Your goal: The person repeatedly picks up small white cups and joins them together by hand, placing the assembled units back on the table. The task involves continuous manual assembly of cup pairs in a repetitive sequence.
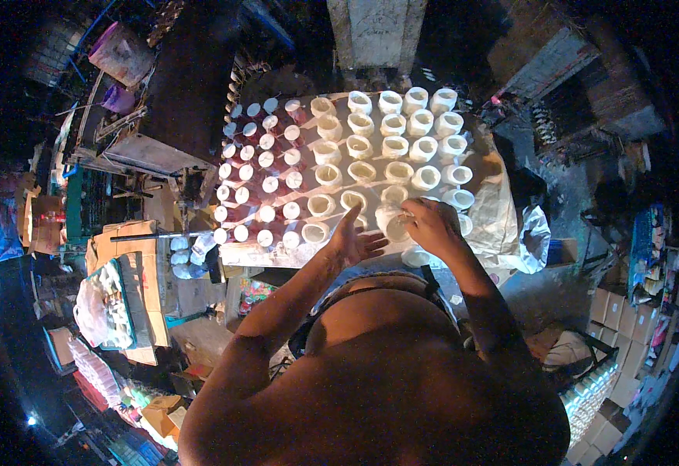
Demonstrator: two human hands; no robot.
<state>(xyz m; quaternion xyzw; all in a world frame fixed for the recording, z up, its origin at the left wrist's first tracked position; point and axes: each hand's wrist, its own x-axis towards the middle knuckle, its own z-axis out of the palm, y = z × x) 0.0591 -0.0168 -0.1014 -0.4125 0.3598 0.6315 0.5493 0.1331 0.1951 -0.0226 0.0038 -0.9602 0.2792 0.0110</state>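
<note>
Rows of pale, open-topped, pot-like pieces stand upright on the right part of a table. At the near edge, my right hand is closed, its fingertips pinched at the rim of one pale pot. That pot's right side is hidden by the fingers. Just left of it, my left hand is open with its fingers apart, holding nothing. It hovers between that pot and another pale pot. Farther left stand rows of dark red cylinders with round whitish tops.
Brown paper covers the table's right side, with a white plastic bag hanging at its edge. Left of me lie cardboard and a green-edged tray of pale pieces. Cartons are stacked at the right.
</note>
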